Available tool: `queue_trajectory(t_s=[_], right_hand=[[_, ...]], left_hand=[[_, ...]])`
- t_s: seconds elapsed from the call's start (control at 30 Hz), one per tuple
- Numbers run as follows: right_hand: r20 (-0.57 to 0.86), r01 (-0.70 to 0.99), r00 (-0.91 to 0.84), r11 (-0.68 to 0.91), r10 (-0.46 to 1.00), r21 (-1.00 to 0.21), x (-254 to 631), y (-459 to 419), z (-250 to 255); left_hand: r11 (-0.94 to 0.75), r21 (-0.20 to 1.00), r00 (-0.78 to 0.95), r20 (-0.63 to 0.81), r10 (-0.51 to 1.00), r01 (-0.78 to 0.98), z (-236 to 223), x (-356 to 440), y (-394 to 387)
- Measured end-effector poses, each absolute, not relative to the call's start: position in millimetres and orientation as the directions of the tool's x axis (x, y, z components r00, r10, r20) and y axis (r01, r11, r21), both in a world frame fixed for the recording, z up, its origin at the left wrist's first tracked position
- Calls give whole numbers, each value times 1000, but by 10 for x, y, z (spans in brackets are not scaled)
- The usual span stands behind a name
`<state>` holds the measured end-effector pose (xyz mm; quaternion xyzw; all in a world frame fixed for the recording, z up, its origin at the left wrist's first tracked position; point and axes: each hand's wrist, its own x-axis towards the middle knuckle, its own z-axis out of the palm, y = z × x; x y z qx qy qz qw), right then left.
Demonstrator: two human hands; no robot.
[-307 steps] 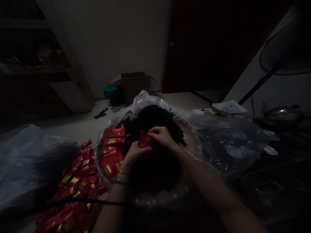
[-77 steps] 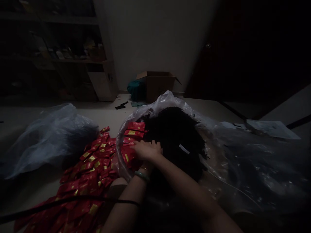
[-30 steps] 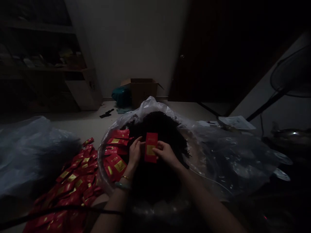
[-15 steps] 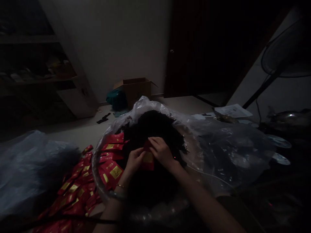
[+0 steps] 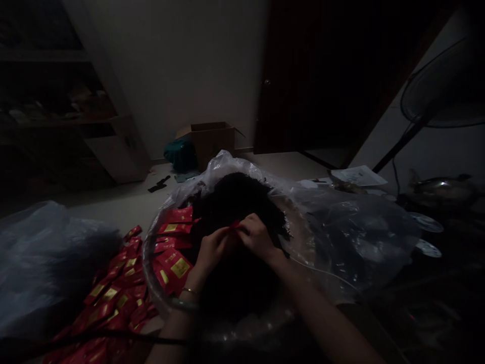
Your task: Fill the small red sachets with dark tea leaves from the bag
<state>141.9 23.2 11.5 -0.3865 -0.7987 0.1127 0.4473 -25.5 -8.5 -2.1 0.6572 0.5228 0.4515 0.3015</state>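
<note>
Between them, my left hand (image 5: 212, 247) and my right hand (image 5: 258, 236) pinch the top edge of a small red packet (image 5: 232, 233), its body tipped into shadow. Both hands are over a dark heap of loose, leaf-like material (image 5: 242, 194) in a round container lined with clear plastic (image 5: 148, 263). Several red packets with gold labels (image 5: 178, 267) lie inside the container's left side, close to my left wrist. Outside the rim, more red packets (image 5: 113, 293) are piled at the lower left.
A bluish plastic bag (image 5: 45, 263) lies at the left, and clear plastic sheeting (image 5: 364, 232) spreads to the right. Behind stand an open cardboard box (image 5: 214, 139) and a teal bundle (image 5: 181, 154). A fan (image 5: 443, 96) is at the right. A thin white cord (image 5: 329, 274) crosses the sheeting.
The packet's gold-labelled front, visible before, has turned out of sight. My fingers have come closer together along its top edge. The view has shifted slightly.
</note>
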Motion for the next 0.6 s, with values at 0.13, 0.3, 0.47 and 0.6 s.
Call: queue_trajectory(t_s=[0.13, 0.3, 0.47, 0.6], right_hand=[[449, 413, -191, 486, 873, -770, 1510, 250, 260], [193, 202, -348, 274, 918, -940, 1536, 258, 323], [107, 125, -437, 178, 893, -976, 1458, 203, 314], [99, 46, -456, 135, 885, -990, 1391, 145, 269]], left_hand=[[-195, 880, -8, 221, 975, 433, 28, -323, -91], [-57, 952, -5, 61, 998, 301, 85, -362, -115], [-33, 984, -73, 46, 996, 172, 152, -355, -94], [-11, 995, -172, 27, 985, 97, 127, -341, -72]])
